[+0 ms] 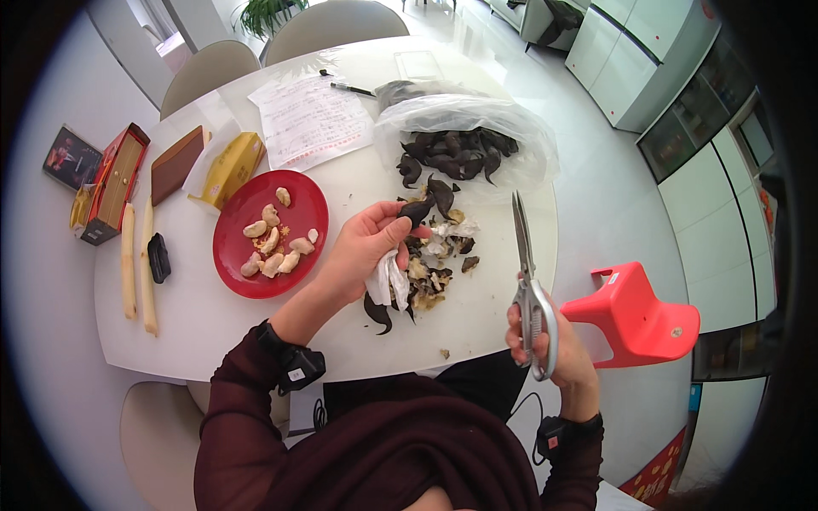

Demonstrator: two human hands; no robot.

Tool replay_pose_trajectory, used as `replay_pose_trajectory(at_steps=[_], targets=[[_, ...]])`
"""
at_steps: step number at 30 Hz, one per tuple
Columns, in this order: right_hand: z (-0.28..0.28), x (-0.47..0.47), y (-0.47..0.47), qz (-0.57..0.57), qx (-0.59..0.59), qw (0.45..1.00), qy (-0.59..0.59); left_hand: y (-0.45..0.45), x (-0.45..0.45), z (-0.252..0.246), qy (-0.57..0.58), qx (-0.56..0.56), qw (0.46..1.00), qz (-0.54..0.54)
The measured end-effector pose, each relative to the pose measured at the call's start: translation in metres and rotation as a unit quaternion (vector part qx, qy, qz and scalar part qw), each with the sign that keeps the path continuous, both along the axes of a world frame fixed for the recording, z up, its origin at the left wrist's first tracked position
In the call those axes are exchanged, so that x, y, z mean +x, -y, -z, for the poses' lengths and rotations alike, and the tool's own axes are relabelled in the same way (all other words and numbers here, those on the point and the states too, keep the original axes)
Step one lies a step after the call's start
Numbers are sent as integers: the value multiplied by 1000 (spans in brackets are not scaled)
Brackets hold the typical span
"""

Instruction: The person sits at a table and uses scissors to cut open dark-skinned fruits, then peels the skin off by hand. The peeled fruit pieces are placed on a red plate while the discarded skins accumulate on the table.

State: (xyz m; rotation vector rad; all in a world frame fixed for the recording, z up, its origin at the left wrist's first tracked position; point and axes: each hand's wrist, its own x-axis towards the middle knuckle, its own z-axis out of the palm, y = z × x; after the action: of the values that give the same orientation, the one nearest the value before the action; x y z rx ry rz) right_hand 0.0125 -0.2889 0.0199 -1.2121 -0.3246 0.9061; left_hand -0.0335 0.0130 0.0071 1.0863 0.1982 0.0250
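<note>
Pinched between the thumb and fingers of my left hand is a black horned water caltrop. A crumpled white tissue hangs under the same hand. My right hand grips silver kitchen scissors by the handles, blades pointing away from me and nearly together, apart from the caltrop. Below and right of my left hand lies a heap of broken shells and scraps. More whole caltrops fill the mouth of a clear plastic bag. Several pale peeled kernels rest on a red plate.
Beyond the plate are a yellow tissue pack, a handwritten sheet and a black pen. Two pale stalks, a black object and a red box lie left. A red plastic stool stands right of the table.
</note>
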Motion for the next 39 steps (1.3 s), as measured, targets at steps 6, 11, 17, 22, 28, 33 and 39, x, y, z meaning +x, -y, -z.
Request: replay_pose_trajectory(at_steps=[6,11,17,22,28,33,39], targets=[[-6,-5,-30,-49,-68,996,-30,7,-2,0,0,34,999,-12],[-9,-6,-48,-27,-192,973,122,11,-5,-5,13,50,999,-8],[-3,-5,-56,-48,-184,969,159,17,-7,-7,-17,106,994,17],[-2,-8,-61,-59,-188,971,139,17,-8,-6,-28,162,985,45],[-9,-11,-63,-65,-203,965,155,23,-12,-7,-22,167,985,22],[-19,-7,-66,-82,-221,958,162,23,-11,-10,-16,183,981,54],[-28,1,-75,-105,-274,948,126,29,-16,-15,-14,174,975,140]])
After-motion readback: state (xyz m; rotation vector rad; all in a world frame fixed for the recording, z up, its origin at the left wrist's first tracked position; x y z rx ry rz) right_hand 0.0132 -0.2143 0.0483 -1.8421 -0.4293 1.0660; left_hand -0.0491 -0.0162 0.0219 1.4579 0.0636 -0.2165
